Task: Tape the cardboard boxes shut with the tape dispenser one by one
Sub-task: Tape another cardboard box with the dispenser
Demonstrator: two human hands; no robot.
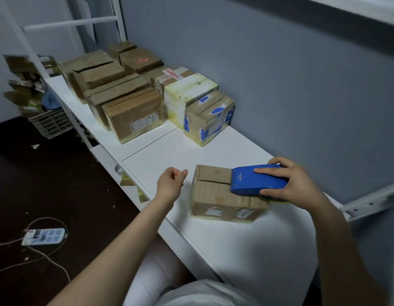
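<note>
Lap [205, 292] cropped, dispenser [255, 180] half-covering box [213, 193] seam

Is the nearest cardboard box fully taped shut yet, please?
Not fully: the small brown cardboard box shows a bare seam beyond the blue tape dispenser.

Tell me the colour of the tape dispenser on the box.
Blue; the dispenser shows clearly in the head view, held by the right hand.

1 head-worn view looks down, close over the white desk [169, 151]
</note>
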